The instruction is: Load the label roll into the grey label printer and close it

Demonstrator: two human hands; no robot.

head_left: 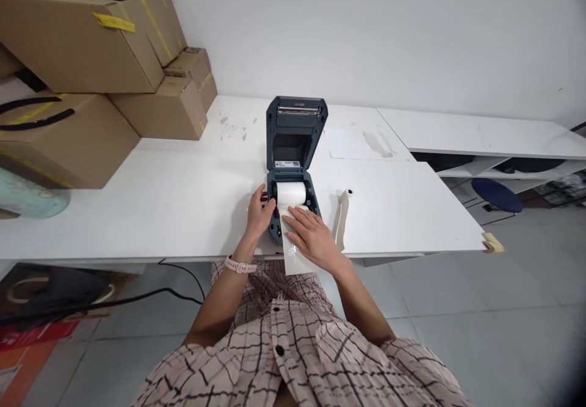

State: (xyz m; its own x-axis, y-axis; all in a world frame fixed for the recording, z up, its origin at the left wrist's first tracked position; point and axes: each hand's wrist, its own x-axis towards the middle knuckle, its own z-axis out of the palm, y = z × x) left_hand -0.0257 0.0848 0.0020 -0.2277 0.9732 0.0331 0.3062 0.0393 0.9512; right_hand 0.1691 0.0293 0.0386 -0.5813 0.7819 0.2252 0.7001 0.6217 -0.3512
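Note:
A dark label printer (pixel 293 135) stands on the white table with its lid tilted up and back. Inside it sits a white label roll (pixel 292 193), whose loose strip (pixel 295 263) runs forward over the printer's front and past the table edge. My right hand (pixel 309 233) lies on this strip with its fingers stretched out. At the printer's left side is my left hand (pixel 260 210), thumb and fingers apart, touching the casing beside the roll. To the right of the printer a small roll with a paper tail (pixel 342 218) rests on the table.
Cardboard boxes (pixel 77 47) are stacked at the left, near a pale green cylinder (pixel 32 193). The white table (pixel 183 212) ends close in front of my body. Its right corner bears a tan pad (pixel 493 243). A blue stool (pixel 497 194) stands beyond, and black cables (pixel 151 294) hang below left.

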